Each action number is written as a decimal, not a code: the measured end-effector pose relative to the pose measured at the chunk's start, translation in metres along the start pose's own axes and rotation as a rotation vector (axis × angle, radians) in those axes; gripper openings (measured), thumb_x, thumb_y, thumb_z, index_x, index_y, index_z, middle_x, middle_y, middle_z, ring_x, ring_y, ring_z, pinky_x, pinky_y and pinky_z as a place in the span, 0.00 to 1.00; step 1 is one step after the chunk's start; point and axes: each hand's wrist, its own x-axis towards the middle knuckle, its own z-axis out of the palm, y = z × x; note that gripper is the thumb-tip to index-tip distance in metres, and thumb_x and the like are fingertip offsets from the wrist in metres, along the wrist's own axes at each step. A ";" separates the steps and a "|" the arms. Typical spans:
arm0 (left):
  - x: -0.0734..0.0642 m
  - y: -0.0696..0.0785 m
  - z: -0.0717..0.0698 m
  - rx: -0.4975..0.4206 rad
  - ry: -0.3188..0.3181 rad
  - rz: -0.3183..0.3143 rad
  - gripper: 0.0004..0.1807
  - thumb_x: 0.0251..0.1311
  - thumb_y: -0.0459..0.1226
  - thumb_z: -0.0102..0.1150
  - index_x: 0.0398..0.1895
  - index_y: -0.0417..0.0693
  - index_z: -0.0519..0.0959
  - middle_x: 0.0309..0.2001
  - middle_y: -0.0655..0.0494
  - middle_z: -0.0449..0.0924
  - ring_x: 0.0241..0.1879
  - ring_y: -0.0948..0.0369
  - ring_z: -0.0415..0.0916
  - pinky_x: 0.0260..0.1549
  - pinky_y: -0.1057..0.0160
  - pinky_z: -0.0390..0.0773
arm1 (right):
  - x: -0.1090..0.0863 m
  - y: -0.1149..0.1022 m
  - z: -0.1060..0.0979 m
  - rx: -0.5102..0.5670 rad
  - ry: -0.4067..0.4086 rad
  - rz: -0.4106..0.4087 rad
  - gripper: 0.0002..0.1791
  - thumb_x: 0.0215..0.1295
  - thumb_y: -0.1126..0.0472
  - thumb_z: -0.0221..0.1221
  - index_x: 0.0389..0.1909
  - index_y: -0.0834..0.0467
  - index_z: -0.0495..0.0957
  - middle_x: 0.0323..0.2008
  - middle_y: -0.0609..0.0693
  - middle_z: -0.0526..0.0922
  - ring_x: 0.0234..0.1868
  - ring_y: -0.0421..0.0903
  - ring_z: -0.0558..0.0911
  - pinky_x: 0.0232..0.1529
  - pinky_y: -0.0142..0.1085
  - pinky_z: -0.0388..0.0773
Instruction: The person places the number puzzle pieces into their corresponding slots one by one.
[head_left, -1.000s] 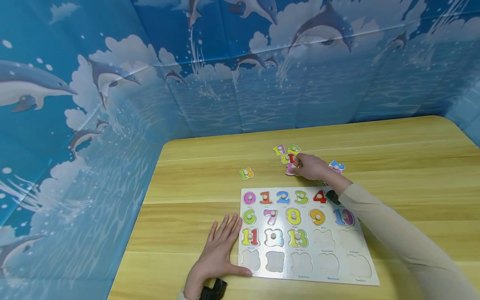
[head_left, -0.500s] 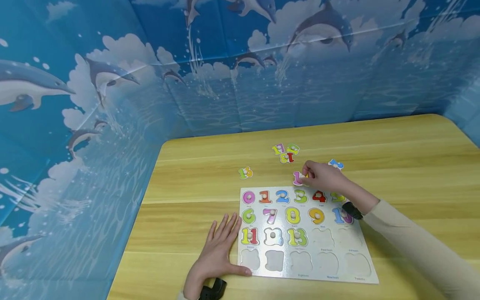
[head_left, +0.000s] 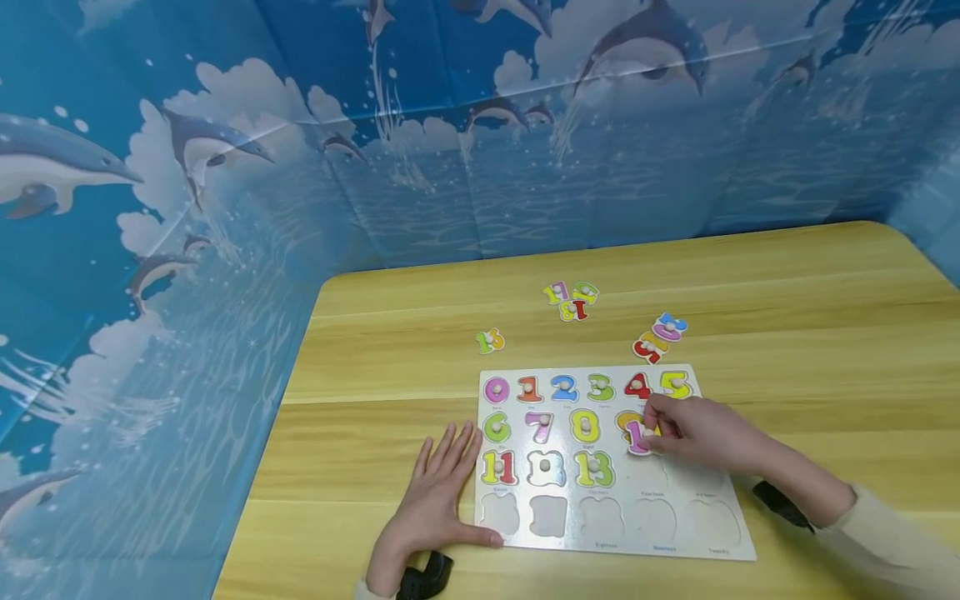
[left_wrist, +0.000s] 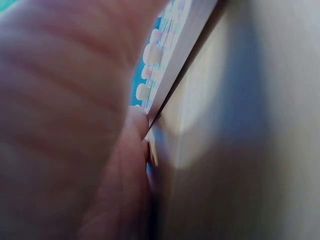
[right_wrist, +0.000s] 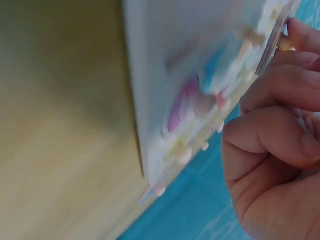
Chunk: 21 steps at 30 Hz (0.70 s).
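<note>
My right hand (head_left: pixel 701 433) pinches the small knob of a number puzzle piece (head_left: pixel 636 438) over the board's right half. A purple 1 shows on the piece; the fingers cover its other digit. In the right wrist view the piece (right_wrist: pixel 271 47) appears edge-on, apart from the board. The white number puzzle board (head_left: pixel 633 542) has knobbed numbers in its upper rows and bare recesses toward the lower right and along the bottom row. My left hand (head_left: pixel 433 500) lies with fingers spread on the table beside the board's left edge, its thumb at the lower left corner.
Beyond the board on the wooden table (head_left: pixel 375 350) lie a 16 piece (head_left: pixel 491 341), a cluster with a 17 piece (head_left: pixel 557 292) and an 18 piece (head_left: pixel 573 311), and a red-and-orange piece (head_left: pixel 649 347) touching a blue-and-purple piece (head_left: pixel 669 327). A dolphin-print curtain (head_left: pixel 450 200) hangs behind.
My right hand has taken the purple-1 piece from the cluster beyond the board and carried it toward me, over the board's right half. The left hand has stayed in place.
</note>
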 end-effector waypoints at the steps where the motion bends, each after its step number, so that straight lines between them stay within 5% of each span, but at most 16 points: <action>1: 0.000 0.000 0.000 -0.005 -0.003 -0.002 0.72 0.31 0.75 0.60 0.76 0.51 0.40 0.76 0.56 0.33 0.73 0.54 0.28 0.67 0.50 0.27 | -0.004 0.000 0.003 -0.005 0.001 -0.005 0.14 0.58 0.48 0.65 0.29 0.47 0.68 0.16 0.36 0.62 0.17 0.32 0.61 0.19 0.26 0.53; 9: 0.001 0.002 -0.002 -0.018 -0.013 -0.010 0.72 0.31 0.75 0.61 0.76 0.51 0.40 0.76 0.56 0.33 0.73 0.54 0.27 0.66 0.49 0.26 | -0.024 -0.005 0.018 -0.018 0.008 -0.030 0.14 0.58 0.48 0.65 0.28 0.45 0.68 0.16 0.34 0.61 0.17 0.31 0.60 0.19 0.25 0.54; 21: 0.001 0.001 -0.001 -0.001 -0.015 -0.007 0.72 0.31 0.75 0.60 0.76 0.52 0.39 0.76 0.56 0.33 0.73 0.54 0.27 0.66 0.49 0.26 | -0.019 -0.008 0.028 -0.003 0.008 -0.006 0.15 0.58 0.47 0.65 0.28 0.46 0.68 0.15 0.34 0.62 0.16 0.31 0.61 0.18 0.26 0.52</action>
